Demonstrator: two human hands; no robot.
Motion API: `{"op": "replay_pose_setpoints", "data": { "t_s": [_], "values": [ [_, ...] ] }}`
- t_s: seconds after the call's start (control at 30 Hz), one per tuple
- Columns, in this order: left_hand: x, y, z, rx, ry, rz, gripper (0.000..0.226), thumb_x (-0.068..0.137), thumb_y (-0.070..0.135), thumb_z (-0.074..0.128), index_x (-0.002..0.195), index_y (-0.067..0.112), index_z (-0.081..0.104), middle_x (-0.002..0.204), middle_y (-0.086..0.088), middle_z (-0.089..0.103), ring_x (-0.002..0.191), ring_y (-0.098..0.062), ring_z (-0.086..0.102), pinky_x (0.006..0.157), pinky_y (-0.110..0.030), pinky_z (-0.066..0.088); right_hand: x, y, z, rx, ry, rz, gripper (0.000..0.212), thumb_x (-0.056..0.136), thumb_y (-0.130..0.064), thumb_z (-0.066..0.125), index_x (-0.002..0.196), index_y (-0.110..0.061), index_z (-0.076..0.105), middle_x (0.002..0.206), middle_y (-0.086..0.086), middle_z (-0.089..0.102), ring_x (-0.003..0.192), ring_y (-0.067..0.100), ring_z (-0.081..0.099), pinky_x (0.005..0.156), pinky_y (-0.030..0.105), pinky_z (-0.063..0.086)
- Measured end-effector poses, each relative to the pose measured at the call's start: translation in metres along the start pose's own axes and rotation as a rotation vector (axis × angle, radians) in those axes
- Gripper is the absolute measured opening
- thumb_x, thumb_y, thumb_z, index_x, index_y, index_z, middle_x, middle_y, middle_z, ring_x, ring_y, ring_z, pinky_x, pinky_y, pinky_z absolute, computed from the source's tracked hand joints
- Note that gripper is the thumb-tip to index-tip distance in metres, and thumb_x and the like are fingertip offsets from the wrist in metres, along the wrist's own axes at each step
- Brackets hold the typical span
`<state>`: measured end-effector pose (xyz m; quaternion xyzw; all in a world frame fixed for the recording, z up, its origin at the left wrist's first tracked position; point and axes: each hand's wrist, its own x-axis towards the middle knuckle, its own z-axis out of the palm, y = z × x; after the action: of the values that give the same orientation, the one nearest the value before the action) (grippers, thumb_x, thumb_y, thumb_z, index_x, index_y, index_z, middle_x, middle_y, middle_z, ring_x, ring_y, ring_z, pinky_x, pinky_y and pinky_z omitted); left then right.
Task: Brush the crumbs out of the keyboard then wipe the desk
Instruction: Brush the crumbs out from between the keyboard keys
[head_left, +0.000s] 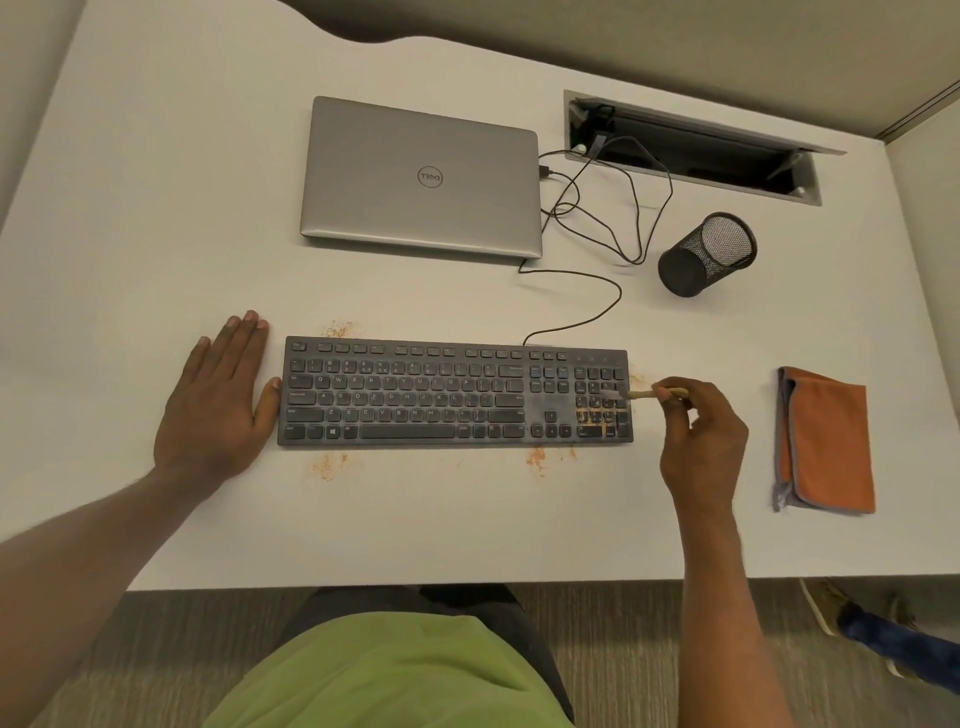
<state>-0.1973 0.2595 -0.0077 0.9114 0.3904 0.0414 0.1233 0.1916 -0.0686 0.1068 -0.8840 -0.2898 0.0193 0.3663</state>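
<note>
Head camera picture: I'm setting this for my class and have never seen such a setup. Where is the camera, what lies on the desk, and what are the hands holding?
There is no machine here. A person wears one wide-angle camera on the head, so you look down at their own arms. On the white desk lie a keyboard, a closed laptop, a mesh cup and a folded orange cloth. Orange crumbs lie on the desk around the keyboard and on its number keys. The left hand lies flat on the desk, thumb against the keyboard's left end. The right hand pinches a small brush, its tip over the number keys.
</note>
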Motion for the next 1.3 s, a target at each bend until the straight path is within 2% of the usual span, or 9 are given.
{"op": "replay_pose_setpoints", "data": {
  "t_s": [0.07, 0.17, 0.43, 0.53, 0.67, 0.77, 0.93, 1.1, 1.3],
  "values": [
    [0.0, 0.0, 0.0, 0.002, 0.005, 0.003, 0.071, 0.109, 0.045, 0.024, 0.171, 0.012, 0.014, 0.178, -0.004, 0.015, 0.166, -0.019, 0.01, 0.135, -0.046, 0.011, -0.001, 0.0, -0.002, -0.002, 0.078, 0.026, 0.01, 0.102, -0.014, 0.066, 0.106, -0.01, 0.074, 0.099, -0.001, 0.07, 0.091, 0.011, 0.062, 0.079, 0.023, 0.049],
    [-0.001, 0.0, 0.0, -0.001, 0.006, 0.003, 0.071, 0.109, 0.045, 0.024, 0.171, 0.012, 0.014, 0.178, -0.005, 0.016, 0.166, -0.019, 0.01, 0.134, -0.047, 0.012, -0.003, -0.005, 0.002, 0.065, 0.172, 0.086, 0.016, 0.103, -0.02, 0.066, 0.11, -0.009, 0.075, 0.099, -0.003, 0.071, 0.089, 0.009, 0.061, 0.074, 0.015, 0.043],
    [0.0, 0.0, 0.0, -0.015, 0.014, 0.006, 0.071, 0.109, 0.044, 0.025, 0.171, 0.012, 0.015, 0.178, -0.005, 0.016, 0.166, -0.02, 0.011, 0.134, -0.047, 0.013, -0.019, 0.001, 0.0, 0.054, 0.116, 0.164, 0.01, 0.101, -0.018, 0.067, 0.105, -0.014, 0.076, 0.089, 0.001, 0.071, 0.078, -0.004, 0.06, 0.069, 0.009, 0.042],
    [0.0, 0.001, 0.0, -0.016, 0.013, 0.005, 0.071, 0.109, 0.043, 0.025, 0.171, 0.012, 0.015, 0.178, -0.005, 0.016, 0.166, -0.02, 0.011, 0.134, -0.047, 0.012, -0.02, 0.0, -0.004, 0.072, 0.15, 0.164, 0.01, 0.102, -0.019, 0.067, 0.106, -0.015, 0.076, 0.089, -0.001, 0.07, 0.078, -0.003, 0.059, 0.068, 0.016, 0.044],
    [0.0, 0.001, 0.0, -0.015, 0.007, 0.005, 0.071, 0.109, 0.044, 0.025, 0.172, 0.013, 0.014, 0.178, -0.005, 0.016, 0.166, -0.019, 0.01, 0.134, -0.048, 0.013, -0.017, -0.009, 0.002, 0.11, 0.207, 0.143, 0.014, 0.102, -0.021, 0.067, 0.111, -0.015, 0.076, 0.093, -0.007, 0.07, 0.081, -0.002, 0.058, 0.068, 0.013, 0.042],
    [0.0, 0.001, 0.0, -0.016, 0.006, 0.006, 0.071, 0.109, 0.045, 0.025, 0.171, 0.012, 0.015, 0.178, -0.005, 0.016, 0.166, -0.019, 0.011, 0.134, -0.048, 0.013, -0.02, -0.008, 0.006, 0.106, 0.171, 0.133, 0.014, 0.101, -0.02, 0.068, 0.111, -0.014, 0.077, 0.093, -0.006, 0.072, 0.082, -0.002, 0.06, 0.069, 0.013, 0.042],
    [0.0, 0.0, 0.0, -0.018, 0.017, 0.007, 0.071, 0.109, 0.044, 0.025, 0.171, 0.011, 0.016, 0.178, -0.006, 0.018, 0.166, -0.021, 0.013, 0.134, -0.049, 0.014, -0.031, -0.001, -0.001, 0.062, 0.097, 0.121, 0.011, 0.102, -0.014, 0.066, 0.105, -0.01, 0.076, 0.087, 0.004, 0.07, 0.077, 0.01, 0.06, 0.067, 0.018, 0.044],
    [0.0, 0.0, 0.0, -0.017, 0.015, 0.009, 0.071, 0.109, 0.044, 0.025, 0.171, 0.011, 0.016, 0.178, -0.006, 0.017, 0.166, -0.02, 0.012, 0.134, -0.049, 0.014, -0.026, -0.008, -0.003, 0.091, 0.147, 0.103, 0.011, 0.102, -0.019, 0.067, 0.109, -0.017, 0.075, 0.09, -0.004, 0.069, 0.082, 0.003, 0.059, 0.07, 0.015, 0.044],
    [0.0, 0.0, 0.001, -0.019, 0.012, 0.008, 0.071, 0.109, 0.045, 0.024, 0.171, 0.013, 0.014, 0.178, -0.005, 0.015, 0.166, -0.019, 0.01, 0.134, -0.047, 0.013, -0.024, 0.006, -0.015, -0.009, 0.027, 0.051, 0.01, 0.1, -0.015, 0.069, 0.107, -0.011, 0.075, 0.096, 0.003, 0.072, 0.087, -0.004, 0.06, 0.073, 0.009, 0.042]
  ]
}}
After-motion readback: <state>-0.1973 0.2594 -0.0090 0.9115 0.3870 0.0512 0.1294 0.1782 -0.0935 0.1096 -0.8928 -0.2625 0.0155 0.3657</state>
